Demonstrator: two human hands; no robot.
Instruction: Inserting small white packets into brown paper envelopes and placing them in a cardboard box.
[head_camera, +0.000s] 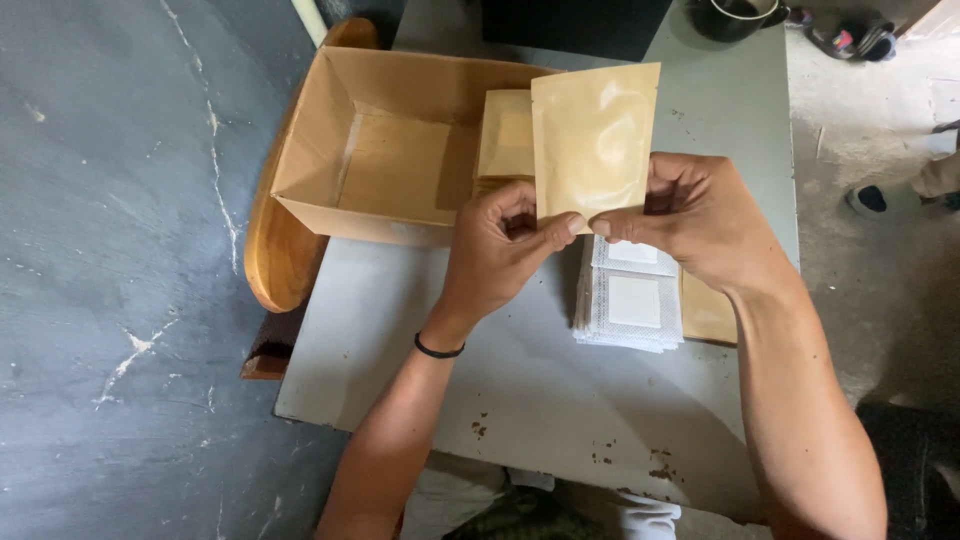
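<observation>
Pinching the lower edge of a tan kraft pouch (594, 135) between thumb and fingertips, the left hand (497, 250) and right hand (700, 218) hold it upright above the grey bench (400, 340) — each grip closed on a bottom corner of the pouch. Just below the hands a stack of white mesh sachets (630, 300) lies on the bench. Behind, an open cardboard box (390, 150) sits at the bench's far left, with more tan pouches (505, 135) stacked inside — partly hidden by the held one.
</observation>
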